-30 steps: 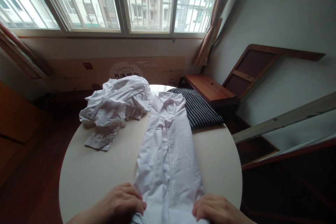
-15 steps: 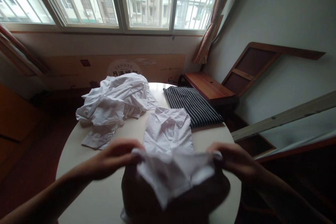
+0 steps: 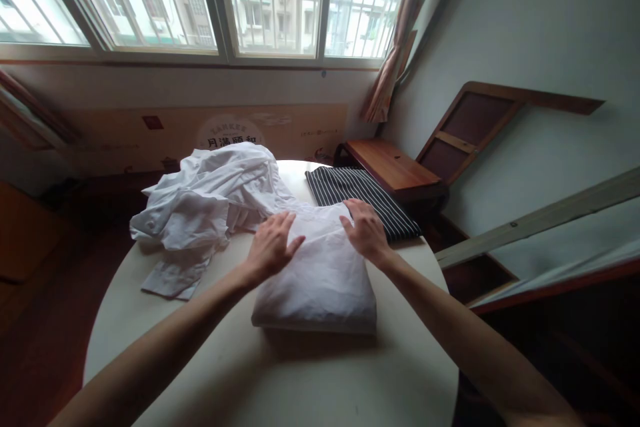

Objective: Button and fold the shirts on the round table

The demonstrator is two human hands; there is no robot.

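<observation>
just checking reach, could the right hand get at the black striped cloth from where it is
Probably yes: the right hand is open at the far right corner of the folded white garment, close beside the striped cloth, and nothing seems to block the way.

White shirt (image 3: 320,280), folded into a compact, roughly rectangular bundle and lying flat on a cream round table (image 3: 300,393). Clock positions are taken from the centre of the bundle. The near edge, at 6 o'clock, is a thick, rounded fold running almost straight between corners at about 7 and 5 o'clock. The far end, narrower to the eye, points to 12 o'clock. The upper face is plain, with soft, shallow creases, and turns greyer in shade towards 6 o'clock. Margins near 10 and 1 o'clock are partly hidden.
</observation>
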